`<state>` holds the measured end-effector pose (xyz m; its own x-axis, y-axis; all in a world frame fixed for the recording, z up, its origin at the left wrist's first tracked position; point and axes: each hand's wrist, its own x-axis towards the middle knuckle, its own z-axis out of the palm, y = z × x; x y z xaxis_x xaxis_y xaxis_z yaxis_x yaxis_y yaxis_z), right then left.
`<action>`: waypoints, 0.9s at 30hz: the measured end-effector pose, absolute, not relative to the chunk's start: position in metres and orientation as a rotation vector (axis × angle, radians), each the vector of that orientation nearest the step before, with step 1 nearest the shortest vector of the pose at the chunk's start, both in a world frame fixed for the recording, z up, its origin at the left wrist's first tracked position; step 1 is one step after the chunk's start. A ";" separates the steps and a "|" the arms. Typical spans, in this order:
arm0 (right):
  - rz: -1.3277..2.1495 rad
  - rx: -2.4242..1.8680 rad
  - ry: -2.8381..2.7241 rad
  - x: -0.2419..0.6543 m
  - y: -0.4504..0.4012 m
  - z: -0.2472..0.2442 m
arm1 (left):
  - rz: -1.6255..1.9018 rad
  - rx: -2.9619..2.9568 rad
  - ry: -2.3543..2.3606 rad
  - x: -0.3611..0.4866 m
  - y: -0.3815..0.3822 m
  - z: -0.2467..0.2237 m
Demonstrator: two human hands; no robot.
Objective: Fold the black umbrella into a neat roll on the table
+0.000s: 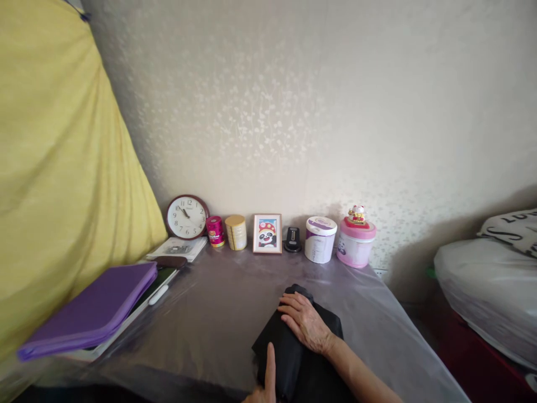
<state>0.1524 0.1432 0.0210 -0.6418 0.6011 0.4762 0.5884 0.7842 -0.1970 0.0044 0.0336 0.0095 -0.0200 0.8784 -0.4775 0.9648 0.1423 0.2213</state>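
Observation:
A folded black cloth item (282, 346) with a slight sheen lies on the table near its front edge; its exact kind does not show. My right hand (308, 323) rests flat across its upper part, fingers stretched out and pointing left. A rolled or bunched end of the cloth sticks out just beyond those fingers. At the bottom edge of the picture is my left hand (267, 386), its index finger extended upward over the cloth's left part. The rest of that hand is mostly cut off by the frame.
Along the wall stand a clock (187, 217), a pink can (215, 232), a yellow-lidded jar (236, 233), a framed panda picture (267, 234), a black device (292, 239), a white tub (320, 240) and a pink tub (356, 246) bearing a cat figurine. A purple folder (94, 305) lies left.

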 end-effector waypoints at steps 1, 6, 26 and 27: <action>0.027 -0.896 -2.448 0.154 0.150 0.021 | -0.218 1.741 1.933 0.005 0.034 0.008; 0.114 -1.011 -2.484 0.156 0.183 0.019 | -0.222 1.683 1.976 0.007 0.034 0.007; 0.557 -1.782 -1.563 0.240 0.081 0.000 | 0.008 1.933 1.970 -0.004 0.016 0.019; 0.668 -1.782 -1.516 0.236 0.077 0.000 | 0.016 1.932 1.968 -0.004 0.016 0.019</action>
<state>0.2362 0.0768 0.0000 0.1843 0.9815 0.0521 0.6243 -0.0760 -0.7774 -0.0041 0.0161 0.0189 0.0185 0.9657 -0.2590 0.9614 0.0540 0.2699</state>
